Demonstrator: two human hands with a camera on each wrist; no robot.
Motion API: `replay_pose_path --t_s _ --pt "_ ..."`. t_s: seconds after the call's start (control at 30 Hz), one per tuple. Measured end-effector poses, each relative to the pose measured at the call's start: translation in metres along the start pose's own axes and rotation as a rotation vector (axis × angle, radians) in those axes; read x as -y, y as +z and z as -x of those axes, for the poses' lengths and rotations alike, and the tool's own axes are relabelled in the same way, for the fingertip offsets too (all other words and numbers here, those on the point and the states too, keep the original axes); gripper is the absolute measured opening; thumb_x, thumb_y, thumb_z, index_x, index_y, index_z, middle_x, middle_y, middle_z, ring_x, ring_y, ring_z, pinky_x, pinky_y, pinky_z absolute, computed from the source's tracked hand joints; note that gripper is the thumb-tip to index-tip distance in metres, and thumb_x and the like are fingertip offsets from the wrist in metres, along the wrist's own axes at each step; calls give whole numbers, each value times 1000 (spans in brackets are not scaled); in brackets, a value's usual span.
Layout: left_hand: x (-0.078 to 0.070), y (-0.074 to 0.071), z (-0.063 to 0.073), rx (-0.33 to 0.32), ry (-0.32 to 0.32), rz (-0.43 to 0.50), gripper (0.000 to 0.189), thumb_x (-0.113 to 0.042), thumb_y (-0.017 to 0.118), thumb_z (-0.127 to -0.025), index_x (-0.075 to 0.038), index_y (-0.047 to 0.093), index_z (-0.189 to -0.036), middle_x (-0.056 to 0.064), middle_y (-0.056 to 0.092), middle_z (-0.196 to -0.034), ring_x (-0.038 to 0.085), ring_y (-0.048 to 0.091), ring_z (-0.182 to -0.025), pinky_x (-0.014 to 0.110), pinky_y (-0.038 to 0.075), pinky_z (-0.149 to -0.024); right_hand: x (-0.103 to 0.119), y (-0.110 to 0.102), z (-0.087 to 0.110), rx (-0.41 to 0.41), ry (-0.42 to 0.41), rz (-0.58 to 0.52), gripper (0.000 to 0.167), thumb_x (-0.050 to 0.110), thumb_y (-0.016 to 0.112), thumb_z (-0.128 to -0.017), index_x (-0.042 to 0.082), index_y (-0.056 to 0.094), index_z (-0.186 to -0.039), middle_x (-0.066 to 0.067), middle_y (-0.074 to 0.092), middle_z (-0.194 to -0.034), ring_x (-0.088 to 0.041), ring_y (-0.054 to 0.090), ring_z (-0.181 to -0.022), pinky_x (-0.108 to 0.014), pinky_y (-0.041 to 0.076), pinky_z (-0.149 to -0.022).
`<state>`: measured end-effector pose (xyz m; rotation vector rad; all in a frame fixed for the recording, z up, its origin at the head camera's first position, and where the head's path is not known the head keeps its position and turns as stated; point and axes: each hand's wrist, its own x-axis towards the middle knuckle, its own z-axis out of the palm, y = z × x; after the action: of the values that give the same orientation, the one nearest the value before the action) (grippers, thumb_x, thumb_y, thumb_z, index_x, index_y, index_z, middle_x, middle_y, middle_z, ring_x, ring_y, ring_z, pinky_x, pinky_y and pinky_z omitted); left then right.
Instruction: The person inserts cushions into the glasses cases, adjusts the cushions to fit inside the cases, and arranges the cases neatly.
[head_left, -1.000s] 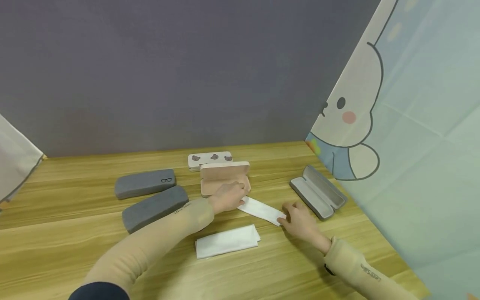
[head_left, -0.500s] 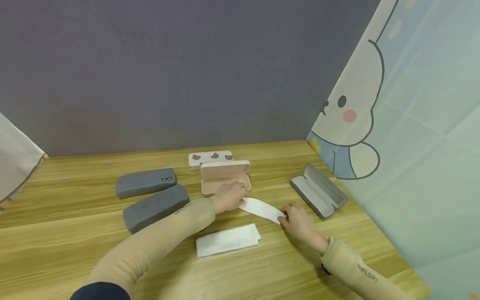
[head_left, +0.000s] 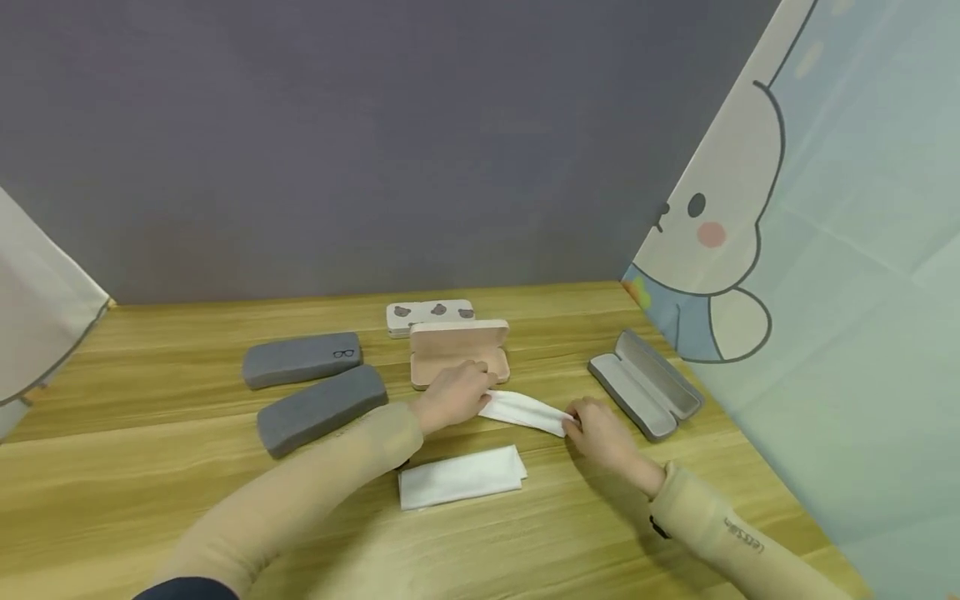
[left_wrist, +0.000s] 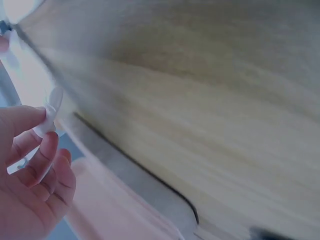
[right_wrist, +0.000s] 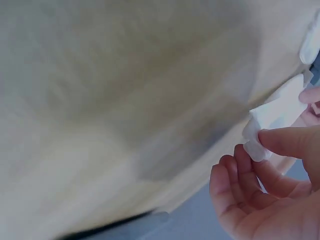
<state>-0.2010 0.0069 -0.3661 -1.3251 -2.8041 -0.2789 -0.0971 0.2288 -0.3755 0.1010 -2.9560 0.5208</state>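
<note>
A narrow folded white cloth (head_left: 523, 411) stretches between my two hands in the head view. My left hand (head_left: 454, 395) pinches its left end between thumb and fingers, right in front of an open pink-lined glasses case (head_left: 450, 340). At the other end my right hand (head_left: 602, 433) pinches the cloth (right_wrist: 280, 110) in the same way, thumb on top in the right wrist view. An open grey glasses case (head_left: 637, 392) lies just beyond the right hand. Nearer to me, a second folded white cloth (head_left: 462, 478) lies flat on the wooden table.
Two closed grey glasses cases, one with a glasses mark (head_left: 300, 361) and one plain (head_left: 322, 410), lie on the left beside my left forearm. A white case with bear heads (head_left: 430, 314) stands behind the pink-lined one. A grey backdrop (head_left: 360, 150) rises at the table's far edge.
The cloth between my hands bowed upward and now hangs with a slight sag, its right end raised a little. The head view has shifted slightly. Other things keep their places.
</note>
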Motion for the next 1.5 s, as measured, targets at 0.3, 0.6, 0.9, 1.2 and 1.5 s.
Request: replay_pose_path --t_s 0.3,0.6,0.9,1.2,1.5 --pt "17 -21 20 -174 -4 4 5 -12 68 -89 -7 67 -89 6 65 -85 16 61 -72 26 51 -62 13 -13 -28 -36 -152 3 10 4 62 -89 -6 66 -90 -13 63 -79 -12 50 -60 -22 42 -52" --pt "36 -33 32 -203 -105 6 7 -10 65 -89 -5 68 -92 9 63 -90 20 61 -79 26 51 -55 37 -15 -65 43 -154 -15 18 6 56 -92 0 62 -76 -7 53 -66 -13 40 -56 -23 33 -51" --pt "55 -36 36 -156 -206 -82 10 -14 63 -92 -5 67 -94 10 63 -93 23 63 -81 29 52 -52 55 -4 -94 58 -146 16 22 6 55 -92 1 56 -70 -3 43 -62 -13 36 -55 -23 29 -51" --pt "63 -25 28 -116 -342 -84 11 -16 63 -92 -6 68 -87 11 68 -103 22 65 -80 33 53 -50 58 14 -111 122 -80 25 27 7 54 -93 9 48 -67 -3 45 -65 -13 40 -55 -22 30 -47" --pt "58 -16 21 -43 -411 -93 13 -15 62 -93 -5 70 -92 11 67 -106 21 63 -78 36 56 -56 54 23 -118 151 -35 45 20 9 57 -94 3 59 -76 -9 57 -77 -15 48 -61 -22 37 -49"
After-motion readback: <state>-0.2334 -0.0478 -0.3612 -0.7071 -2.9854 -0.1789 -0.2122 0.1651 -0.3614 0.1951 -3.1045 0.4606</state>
